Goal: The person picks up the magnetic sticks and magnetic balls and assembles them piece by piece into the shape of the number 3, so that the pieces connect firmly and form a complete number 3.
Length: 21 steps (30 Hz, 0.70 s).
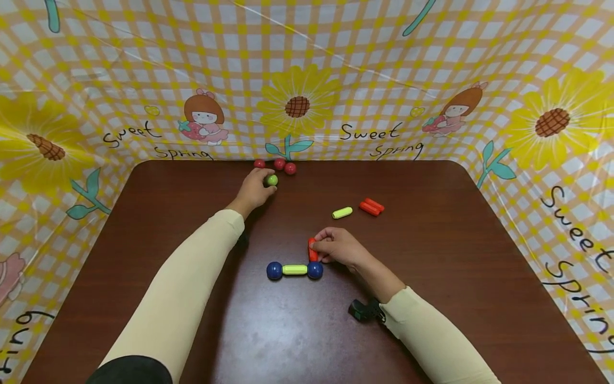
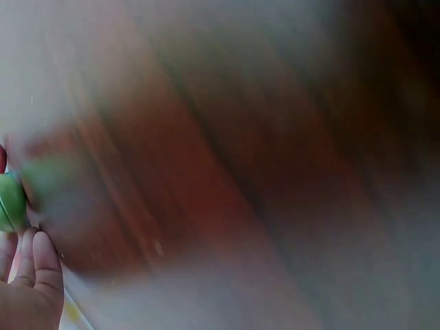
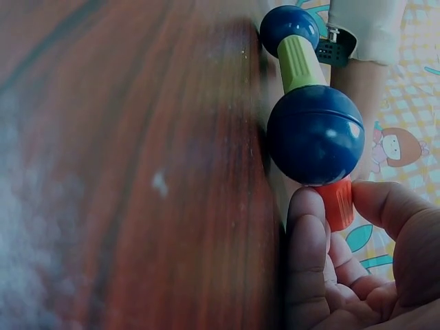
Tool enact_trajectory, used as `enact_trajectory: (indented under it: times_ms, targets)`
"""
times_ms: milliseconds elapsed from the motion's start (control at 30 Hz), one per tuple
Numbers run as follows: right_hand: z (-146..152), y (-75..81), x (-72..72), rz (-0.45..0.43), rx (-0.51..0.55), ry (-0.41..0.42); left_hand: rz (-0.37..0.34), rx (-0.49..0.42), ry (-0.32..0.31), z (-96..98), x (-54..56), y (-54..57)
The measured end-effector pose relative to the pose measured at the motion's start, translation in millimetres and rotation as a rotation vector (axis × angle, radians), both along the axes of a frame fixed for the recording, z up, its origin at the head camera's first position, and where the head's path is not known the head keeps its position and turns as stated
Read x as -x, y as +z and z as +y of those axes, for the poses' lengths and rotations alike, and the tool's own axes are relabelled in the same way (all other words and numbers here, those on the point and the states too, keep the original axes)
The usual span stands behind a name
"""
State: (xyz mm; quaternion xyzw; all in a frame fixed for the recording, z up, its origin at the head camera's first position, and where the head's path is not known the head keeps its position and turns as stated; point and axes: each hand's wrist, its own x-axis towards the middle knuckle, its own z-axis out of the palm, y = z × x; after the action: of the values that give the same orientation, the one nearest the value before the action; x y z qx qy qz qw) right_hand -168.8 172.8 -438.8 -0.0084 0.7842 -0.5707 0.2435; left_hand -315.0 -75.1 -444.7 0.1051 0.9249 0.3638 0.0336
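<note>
- Red rod (image 1: 312, 252): mid-tabletop, a bit nearer L edge than R; near end meets R blue ball (image 1: 315, 270), long axis runs approx. far edge to near edge.
- R hand (image 1: 339, 247) at rod's R side, thumb + fingertips pinching it; clearly the nearer hand.
- Key relation: green ball (image 1: 272, 180) lies well apart from rod's far end, twd far edge & slightly L.
- L hand (image 1: 253, 188) reaches in from L of green ball, fingers + thumb curved round it; how firm, can't tell. Hands well apart from each other.
- Yellow-green rod (image 1: 295, 270) joins R blue ball to L blue ball (image 1: 274, 270), axis approx. parallel to far edge, so red rod stands approx. square to it.
- Balls: smooth, glossy, round; seam line on R blue one. Rods: ribbed, stubby, look like plastic.
- Beyond R hand, twd far edge: loose yellow-green rod (image 1: 342, 213); just R of it, two red rods (image 1: 371, 207) side by side.
- Three red balls (image 1: 290, 169) at far edge, just beyond green one.
- Tabletop (image 1: 441, 250): dark red-brown, wood-grain, bit shiny. Checked cloth (image 1: 374, 58) w/ sunflowers behind far edge.
</note>
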Motion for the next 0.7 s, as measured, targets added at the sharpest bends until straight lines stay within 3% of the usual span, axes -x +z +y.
enact_trajectory:
  times_ms: [133, 400, 567, 700]
  targets:
    - [0.2, 0.2, 0.0, 0.001, 0.000, 0.001, 0.005, 0.023, 0.007, 4.4, -0.5, -0.4]
    - [-0.3, -3.0, -1.1, 0.008, -0.016, 0.002, -0.013, -0.018, 0.040, 3.2, -2.8, -5.6]
    - [-0.9, -2.0, -1.9, 0.005, -0.025, -0.009, -0.073, -0.074, -0.004, 0.2, -9.2, -0.5]
    - [-0.7, -1.8, -1.9, 0.008, -0.027, -0.012, -0.153, -0.147, -0.074, 1.2, -16.0, 7.2]
